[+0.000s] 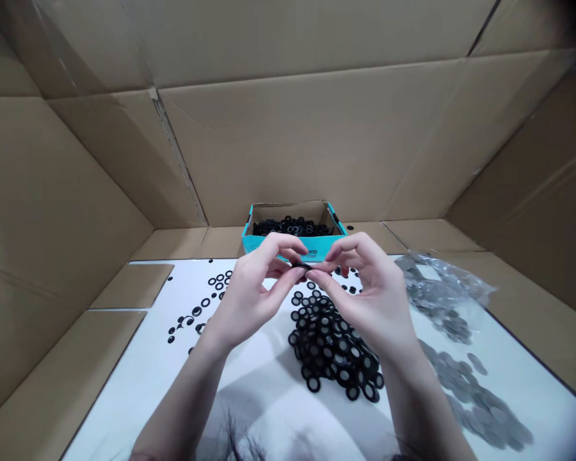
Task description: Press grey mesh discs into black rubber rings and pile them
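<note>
Item: one small black round piece, pinched between thumbs and fingertips of the left hand and right hand; whether a disc sits within it, I cannot make out from here. Item: heap of black rings with pale centres, below the fingers, toward the right hand. Item: teal box of dark rings, beyond the fingertips. Item: loose black pieces, scattered left of the fingers. Item: clear plastic bag, right of the fingers. Item: grey discs, likewise right, nearer the body. Item: white table, beneath the hands
</note>
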`<state>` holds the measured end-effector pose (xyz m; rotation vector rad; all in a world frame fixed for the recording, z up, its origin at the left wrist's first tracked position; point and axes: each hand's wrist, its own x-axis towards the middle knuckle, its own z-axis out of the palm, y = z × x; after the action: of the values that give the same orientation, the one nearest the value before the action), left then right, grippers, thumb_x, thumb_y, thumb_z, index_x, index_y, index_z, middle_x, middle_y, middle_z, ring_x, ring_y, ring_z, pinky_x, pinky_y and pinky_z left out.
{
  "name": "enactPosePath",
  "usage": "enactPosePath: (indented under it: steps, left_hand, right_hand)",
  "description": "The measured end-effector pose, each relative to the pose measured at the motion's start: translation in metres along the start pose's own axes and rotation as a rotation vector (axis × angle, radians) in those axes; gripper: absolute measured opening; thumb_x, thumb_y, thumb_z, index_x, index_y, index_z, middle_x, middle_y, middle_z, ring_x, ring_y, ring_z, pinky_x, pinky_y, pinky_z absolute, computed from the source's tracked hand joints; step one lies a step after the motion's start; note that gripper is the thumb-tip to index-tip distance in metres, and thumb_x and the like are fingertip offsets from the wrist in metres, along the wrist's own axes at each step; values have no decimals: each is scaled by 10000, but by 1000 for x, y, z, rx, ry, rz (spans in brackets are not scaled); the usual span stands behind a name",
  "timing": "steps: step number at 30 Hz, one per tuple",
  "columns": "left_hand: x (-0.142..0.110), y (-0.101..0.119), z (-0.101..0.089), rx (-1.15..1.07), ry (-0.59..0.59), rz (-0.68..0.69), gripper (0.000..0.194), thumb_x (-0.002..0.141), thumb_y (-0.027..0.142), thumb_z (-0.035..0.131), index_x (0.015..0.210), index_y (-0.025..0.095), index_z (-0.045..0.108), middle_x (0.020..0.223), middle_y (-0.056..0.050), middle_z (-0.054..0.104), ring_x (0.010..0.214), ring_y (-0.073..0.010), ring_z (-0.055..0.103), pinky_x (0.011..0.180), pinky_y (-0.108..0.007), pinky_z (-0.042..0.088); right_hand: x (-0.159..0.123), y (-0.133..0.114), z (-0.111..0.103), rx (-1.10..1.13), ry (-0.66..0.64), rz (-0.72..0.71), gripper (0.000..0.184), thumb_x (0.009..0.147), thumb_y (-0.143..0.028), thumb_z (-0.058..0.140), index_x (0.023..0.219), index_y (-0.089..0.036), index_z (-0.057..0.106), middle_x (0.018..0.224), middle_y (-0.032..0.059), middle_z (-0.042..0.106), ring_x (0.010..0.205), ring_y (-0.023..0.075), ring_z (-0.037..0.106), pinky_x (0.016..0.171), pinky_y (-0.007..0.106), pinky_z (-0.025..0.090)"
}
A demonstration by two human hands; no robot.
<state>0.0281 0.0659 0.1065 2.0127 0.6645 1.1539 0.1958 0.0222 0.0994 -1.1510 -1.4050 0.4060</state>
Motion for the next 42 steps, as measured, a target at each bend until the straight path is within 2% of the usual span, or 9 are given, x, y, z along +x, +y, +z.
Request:
enactPosePath:
  steps: [5, 8, 13, 18, 24, 28, 32, 35, 42]
  left_hand:
    - [-1, 4, -5, 33, -88, 14, 123, 946, 110, 566, 1007, 210, 528, 918, 7, 606, 750, -89, 676, 700, -208, 595]
    - [-2, 9, -9, 120, -131, 28, 153, 938, 69, 554, 990, 211, 532, 913, 17, 629, 758, -75, 670, 707, -186, 574]
    - [-3, 10, -13, 177, -114, 39, 272, 911, 48, 581, 1116, 223, 538, 838, 41, 673, 738, -64, 661, 710, -156, 566]
    - [-2, 9, -11, 168, -85, 23, 282, 901, 75, 610, 1142, 204, 543, 844, 24, 708, 713, -73, 671, 711, -174, 579]
    - [-2, 8, -7, 87, -66, -7, 256, 928, 119, 594, 1156, 224, 544, 878, 18, 635, 709, -81, 679, 665, -183, 582]
    - [-2, 6, -6, -12, -168, -75, 185, 951, 119, 555, 1084, 237, 501, 857, 31, 596, 674, -85, 686, 611, -185, 557]
    - [-1, 9, -9, 80, -240, -62, 126, 947, 123, 553, 1007, 225, 510, 829, 30, 592, 678, -81, 648, 585, -177, 509]
    - [0, 8, -10, 104, -211, -49, 166, 939, 127, 566, 1067, 223, 522, 805, 35, 599, 672, -74, 617, 629, -182, 519]
    - [0, 4, -9, 78, -156, -51, 280, 900, 110, 616, 1153, 211, 551, 827, 25, 651, 672, -70, 625, 661, -179, 535]
  right_hand:
    - [-2, 0, 1, 99, 4, -13, 278, 803, -153, 705, 817, -263, 450, 698, -63, 600, 683, 139, 610, 665, 308, 439]
    - [-4, 0, 3, 125, -15, -9, 297, 793, -139, 704, 815, -264, 435, 686, -74, 595, 675, 134, 611, 682, 306, 455]
    - [-1, 4, 1, 53, -103, 18, 269, 803, -189, 741, 829, -253, 481, 721, -67, 639, 763, 167, 717, 735, 327, 471]
    - [1, 5, -1, 53, -100, 57, 282, 773, -213, 779, 856, -252, 513, 760, -39, 718, 785, 193, 736, 698, 324, 465]
    - [2, 4, 0, 99, -83, 54, 227, 786, -240, 763, 818, -246, 539, 710, -59, 622, 705, 147, 667, 681, 304, 465]
    - [1, 4, -2, 130, -112, 68, 243, 774, -195, 743, 790, -240, 505, 693, -68, 569, 686, 138, 637, 702, 313, 463]
    - [1, 3, -2, 144, -115, 50, 263, 761, -165, 729, 780, -239, 477, 673, -74, 566, 678, 136, 618, 710, 317, 454]
    - [2, 4, -3, 94, -127, 36, 260, 770, -179, 742, 788, -238, 489, 692, -67, 587, 700, 140, 631, 721, 315, 454]
    - [3, 6, -7, 55, -186, 51, 222, 807, -213, 736, 865, -245, 524, 730, -41, 672, 719, 153, 676, 572, 263, 389]
